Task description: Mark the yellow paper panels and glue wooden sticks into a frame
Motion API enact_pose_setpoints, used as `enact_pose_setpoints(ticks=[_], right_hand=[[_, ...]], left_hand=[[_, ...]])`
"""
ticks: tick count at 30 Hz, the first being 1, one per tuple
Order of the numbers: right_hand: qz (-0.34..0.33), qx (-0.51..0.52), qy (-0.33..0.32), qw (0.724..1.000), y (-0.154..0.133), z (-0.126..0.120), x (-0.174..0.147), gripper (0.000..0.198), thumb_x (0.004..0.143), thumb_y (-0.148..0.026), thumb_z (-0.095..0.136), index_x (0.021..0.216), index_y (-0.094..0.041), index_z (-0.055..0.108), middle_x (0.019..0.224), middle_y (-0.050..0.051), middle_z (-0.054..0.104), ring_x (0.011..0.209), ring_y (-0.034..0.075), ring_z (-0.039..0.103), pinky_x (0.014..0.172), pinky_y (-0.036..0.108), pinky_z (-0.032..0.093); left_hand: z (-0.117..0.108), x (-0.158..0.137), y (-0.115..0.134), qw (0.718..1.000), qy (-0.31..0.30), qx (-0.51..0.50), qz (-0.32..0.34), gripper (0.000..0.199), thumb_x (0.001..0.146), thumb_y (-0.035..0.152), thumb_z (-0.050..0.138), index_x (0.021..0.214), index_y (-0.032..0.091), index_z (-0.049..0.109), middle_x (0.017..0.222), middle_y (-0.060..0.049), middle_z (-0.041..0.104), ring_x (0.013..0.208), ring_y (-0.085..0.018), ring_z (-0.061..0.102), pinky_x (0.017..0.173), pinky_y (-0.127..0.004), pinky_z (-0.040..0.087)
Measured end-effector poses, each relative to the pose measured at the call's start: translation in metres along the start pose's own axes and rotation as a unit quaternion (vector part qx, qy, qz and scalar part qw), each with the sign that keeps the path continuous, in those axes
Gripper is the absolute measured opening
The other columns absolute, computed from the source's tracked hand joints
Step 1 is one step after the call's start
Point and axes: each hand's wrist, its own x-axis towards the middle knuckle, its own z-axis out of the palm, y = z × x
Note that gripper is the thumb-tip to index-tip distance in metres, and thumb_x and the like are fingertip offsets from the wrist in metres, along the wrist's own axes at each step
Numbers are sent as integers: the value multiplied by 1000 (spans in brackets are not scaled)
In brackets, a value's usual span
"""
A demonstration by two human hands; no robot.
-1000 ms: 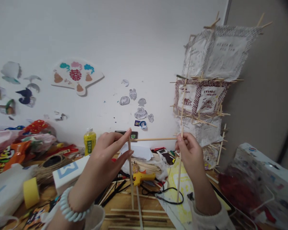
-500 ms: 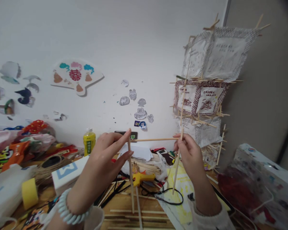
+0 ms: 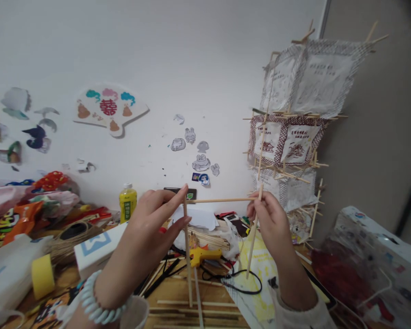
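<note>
Between my hands is a frame of three thin wooden sticks: a level crosspiece point(image 3: 221, 200) and two long sticks hanging from its ends. My left hand point(image 3: 150, 219) pinches the top of the left stick point(image 3: 187, 260) at its corner, index finger stretched along the joint. Around the right-hand joint my right hand point(image 3: 269, 212) is closed, its fingers on the right stick point(image 3: 252, 246), which slants down and to the left. The crosspiece's right end is partly hidden by those fingers. Below the frame lies a yellow hot glue gun point(image 3: 205, 255) with its black cord.
A tall tiered paper-and-stick lantern point(image 3: 299, 137) stands at the right by the wall. On the left are a yellow bottle point(image 3: 128, 203), yellow tape roll point(image 3: 43, 276), white box point(image 3: 99, 246) and twine point(image 3: 68, 237). Loose sticks point(image 3: 195, 313) lie in front; a clear plastic bag point(image 3: 359, 269) sits right.
Both hands keep nearly the same hold on the stick frame. The right hand and right stick have shifted very slightly to the right, along with a small shift of the whole view.
</note>
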Motion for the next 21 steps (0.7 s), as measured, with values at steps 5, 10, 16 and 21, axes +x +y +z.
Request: enact_pose_setpoints(ticks=[5,10,16,21], right_hand=[[19,81,10,997,-8,6,0,14,85,-35,49,87,-21,48,55,-5,54,50,11,50,48,21,40],[11,78,15,997,-5,6,-1,15,87,-36,49,90,-22,44,56,-6,56,51,11,51,50,21,41],[-20,12,-3,1000,1,2,-1,10,90,-33,44,93,-23,43,60,-5,56,56,11,54,56,23,43],[-25,-7,-12,1000,-1,0,-1,11,90,-33,44,91,-23,44,59,-6,55,56,11,53,56,23,42]], left_hand=[[1,0,-2,1000,-5,-5,-9,59,86,18,57,139,30,34,101,-6,55,92,-21,50,80,-37,41],[2,-1,-3,1000,-8,-9,-14,58,86,20,57,139,28,35,102,-6,55,92,-20,50,80,-37,41],[2,-2,-3,1000,-2,-2,-12,57,86,21,57,139,28,36,101,-6,56,92,-21,50,80,-36,41],[1,-3,-4,1000,-2,-5,-4,59,86,18,57,139,29,35,101,-5,56,91,-20,50,80,-36,41]])
